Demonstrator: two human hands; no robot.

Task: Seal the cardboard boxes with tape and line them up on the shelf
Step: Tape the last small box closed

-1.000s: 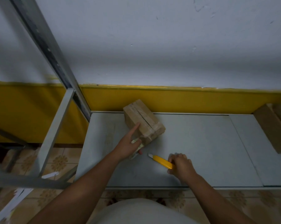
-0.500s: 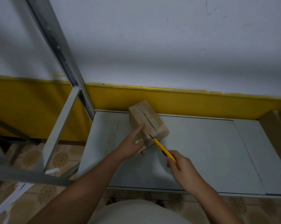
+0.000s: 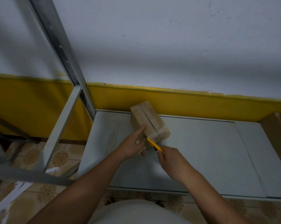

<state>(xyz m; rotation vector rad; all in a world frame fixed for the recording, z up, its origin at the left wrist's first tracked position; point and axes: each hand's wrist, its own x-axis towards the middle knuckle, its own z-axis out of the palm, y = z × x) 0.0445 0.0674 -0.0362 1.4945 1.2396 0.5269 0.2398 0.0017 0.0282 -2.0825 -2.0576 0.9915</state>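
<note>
Small brown cardboard box [image 3: 150, 122], slit along top, lies skewed on smooth grey shelf [image 3: 201, 151]. Left hand [image 3: 131, 146]: index straight on box side, other fingers curl on pale tape [image 3: 143, 147]. Right hand [image 3: 172, 157] fingers grip slim yellow knife [image 3: 154, 144], tip at box end.

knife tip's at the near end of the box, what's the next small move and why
Probably draw the yellow knife across the pale strip, likely tape, at the near end of the cardboard box to cut it: the right hand holds its tip there, the left hand braces the box.
</note>
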